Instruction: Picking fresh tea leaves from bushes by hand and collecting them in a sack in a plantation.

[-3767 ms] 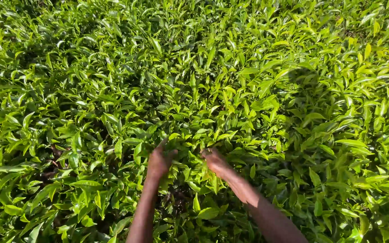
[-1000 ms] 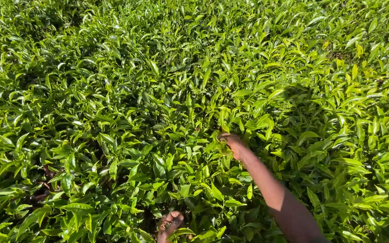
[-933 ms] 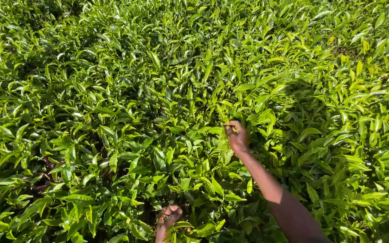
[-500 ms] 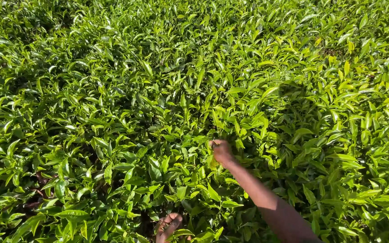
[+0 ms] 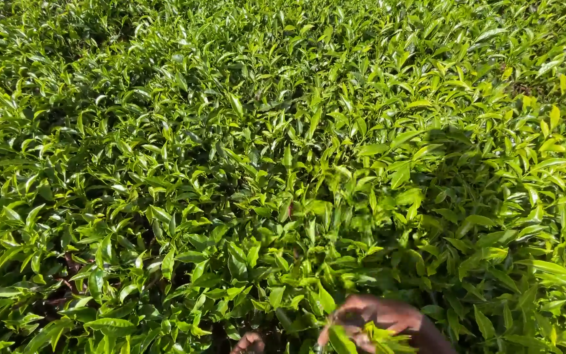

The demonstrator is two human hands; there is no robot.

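You're outdoors in full sun, no room, no tabletop: the whole view is one dense canopy of tea bushes (image 5: 283, 164), glossy green leaves packed edge to edge from the near bottom to the far top. Light's hard and bright across the upper part and the right side; darker shaded pockets sit at the top left and in a patch right of centre. Lower left, a few reddish-brown stems (image 5: 67, 269) show through gaps in the foliage. Paler, yellower young leaves (image 5: 551, 118) stand out toward the upper right.

No containers in view, so nothing to report there.

Your right hand (image 5: 378, 321) is at the bottom edge, just right of centre, partly sunk in the leaves & motion-blurred. Fingers look curled round a small tuft of light green shoots (image 5: 381, 337) that pokes out by the hand, touching it; grip looks closed on them, tho the blur keeps it from being crisp. Wrist runs off toward the bottom right.

Your left hand (image 5: 249, 342) is only a sliver at the very bottom, left of the right one, close by but apart from it, mostly covered by leaves. Can't tell if it's open, closed or holding anything.
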